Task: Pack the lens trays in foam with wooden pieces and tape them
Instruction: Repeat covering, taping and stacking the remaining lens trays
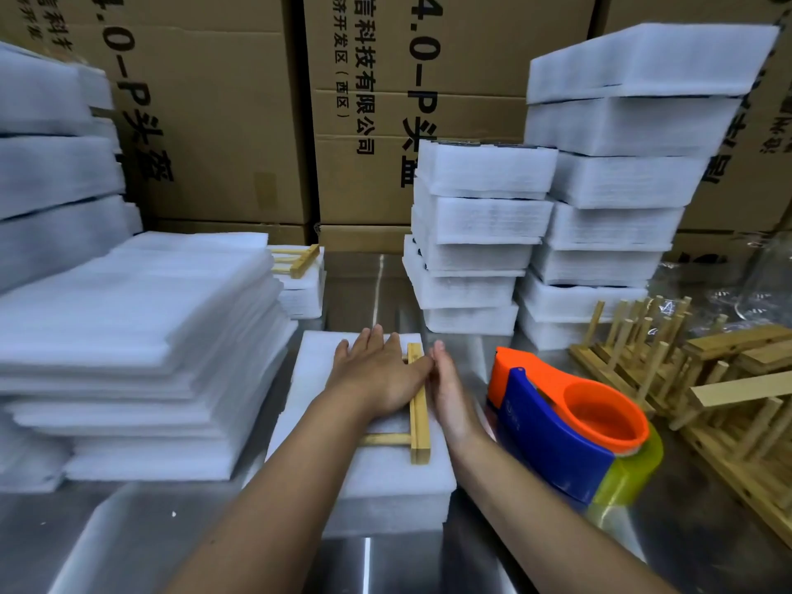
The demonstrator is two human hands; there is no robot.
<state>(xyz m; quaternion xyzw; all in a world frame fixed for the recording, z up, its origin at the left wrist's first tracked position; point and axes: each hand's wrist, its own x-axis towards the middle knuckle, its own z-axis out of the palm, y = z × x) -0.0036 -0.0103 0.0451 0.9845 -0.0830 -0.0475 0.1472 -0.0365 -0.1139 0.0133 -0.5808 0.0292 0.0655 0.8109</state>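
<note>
On the bare steel table (128,550), a white foam-wrapped block (364,473) is seen nearest, at the centre. A pale wooden piece with a flat bar and round dowels (418,418) is laid on its top. The left hand (381,375) is spread flat, palm down, over the foam and the dowels. The right hand (450,392) is held edge-on with straight fingers against the bar's right side; nothing is gripped.

Just to the right, an orange and blue plastic tape dispenser with a yellowish roll (565,422) is set. Loose white foam sheets (150,336) are stacked to the left, and a heap of wooden dowel racks (707,388) is piled to the right. Further back, columns of foam-wrapped packs (471,233) are stacked before brown printed cardboard boxes (214,122).
</note>
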